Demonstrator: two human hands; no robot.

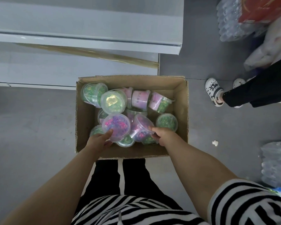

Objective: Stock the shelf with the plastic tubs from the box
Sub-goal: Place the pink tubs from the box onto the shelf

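In the box point(182, 101), left hand point(99, 140) and right hand point(162, 135) each clamped round a purple-filled tub point(118, 127).

Operator wears a short-sleeved top point(243, 207) with horizontal black-and-white stripes and black trousers point(133, 177). Forearms are bare; both hands, left hand point(101, 140) and right hand point(164, 135), are ungloved.

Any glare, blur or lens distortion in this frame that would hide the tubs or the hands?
Head view: dim, flat light; a bright glare patch sits on the lid of the green tub; wide-angle bending curves the shelf edge and stretches the forearms; left hand and right hand are slightly soft but readable, each gripping a pink-purple tub in the box.
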